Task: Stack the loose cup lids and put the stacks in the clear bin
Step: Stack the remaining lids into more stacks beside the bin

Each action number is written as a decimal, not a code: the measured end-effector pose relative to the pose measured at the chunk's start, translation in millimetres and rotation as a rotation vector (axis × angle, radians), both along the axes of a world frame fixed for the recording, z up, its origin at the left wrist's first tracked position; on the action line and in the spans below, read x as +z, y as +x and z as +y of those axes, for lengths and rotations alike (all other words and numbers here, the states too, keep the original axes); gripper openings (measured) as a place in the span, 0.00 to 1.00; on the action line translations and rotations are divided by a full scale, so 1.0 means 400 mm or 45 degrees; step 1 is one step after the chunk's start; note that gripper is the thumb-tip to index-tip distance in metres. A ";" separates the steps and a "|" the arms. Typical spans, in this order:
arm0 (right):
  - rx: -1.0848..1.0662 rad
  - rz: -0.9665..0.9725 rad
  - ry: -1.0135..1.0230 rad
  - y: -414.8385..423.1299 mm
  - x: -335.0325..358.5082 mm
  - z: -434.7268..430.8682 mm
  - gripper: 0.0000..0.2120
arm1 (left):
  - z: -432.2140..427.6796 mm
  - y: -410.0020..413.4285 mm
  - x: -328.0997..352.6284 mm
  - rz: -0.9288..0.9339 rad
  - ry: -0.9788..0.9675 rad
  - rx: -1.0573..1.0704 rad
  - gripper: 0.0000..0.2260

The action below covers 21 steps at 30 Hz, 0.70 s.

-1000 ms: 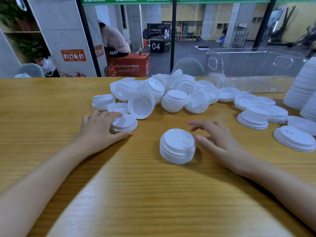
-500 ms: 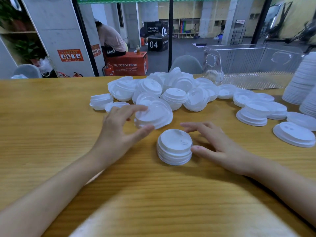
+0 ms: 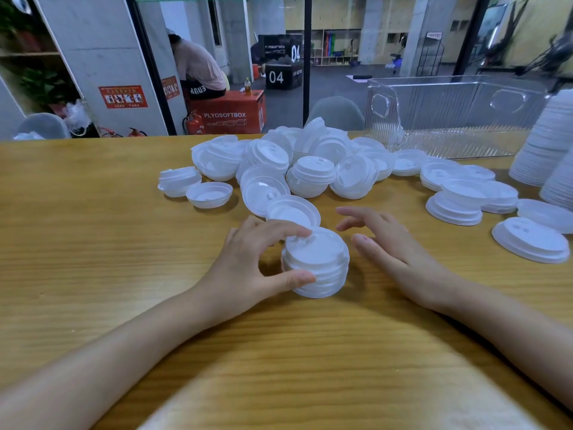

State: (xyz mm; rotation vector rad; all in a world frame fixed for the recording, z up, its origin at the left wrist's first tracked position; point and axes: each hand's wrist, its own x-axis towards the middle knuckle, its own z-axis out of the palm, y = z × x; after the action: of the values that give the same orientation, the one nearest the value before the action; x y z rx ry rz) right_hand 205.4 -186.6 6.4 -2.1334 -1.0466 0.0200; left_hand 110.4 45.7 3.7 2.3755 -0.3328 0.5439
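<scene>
Lid stack [image 3: 316, 268] at frame centre on counter [image 3: 93, 243]. Left hand [image 3: 251, 265] pinches it, thumb at front side, fingers on top rim. Right hand [image 3: 393, 246] spread, empty, just beside. Likely light, thin, slippery; stack may shear, so grip across sides. Clear bin [image 3: 449, 125] upper right.

So the left hand [image 3: 248, 262] grips a small stack of lids [image 3: 316, 262] on the wooden table [image 3: 93, 243], thumb against the near side and fingers curled over the top edge. The right hand [image 3: 390, 249] sits just beside it, fingers relaxed, not touching. Behind them there's a messy pile of loose lids [image 3: 297, 162]. The clear bin [image 3: 449, 119] is at the back right, with tall lid stacks [image 3: 545, 141] at the right edge.
</scene>
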 end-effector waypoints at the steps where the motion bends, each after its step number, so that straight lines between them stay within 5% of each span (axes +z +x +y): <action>1: 0.000 0.001 0.000 0.000 0.000 0.000 0.22 | 0.001 0.001 -0.002 -0.005 0.005 0.002 0.24; 21: -0.109 0.039 0.108 0.017 -0.002 0.001 0.24 | 0.072 0.047 -0.006 -0.171 -0.093 0.231 0.17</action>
State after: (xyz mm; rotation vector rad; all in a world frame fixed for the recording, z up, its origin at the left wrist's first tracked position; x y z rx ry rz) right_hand 212.1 -186.4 5.6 -2.0924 -0.9217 -0.0322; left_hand 129.2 74.5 1.4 2.3168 -0.1537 0.7889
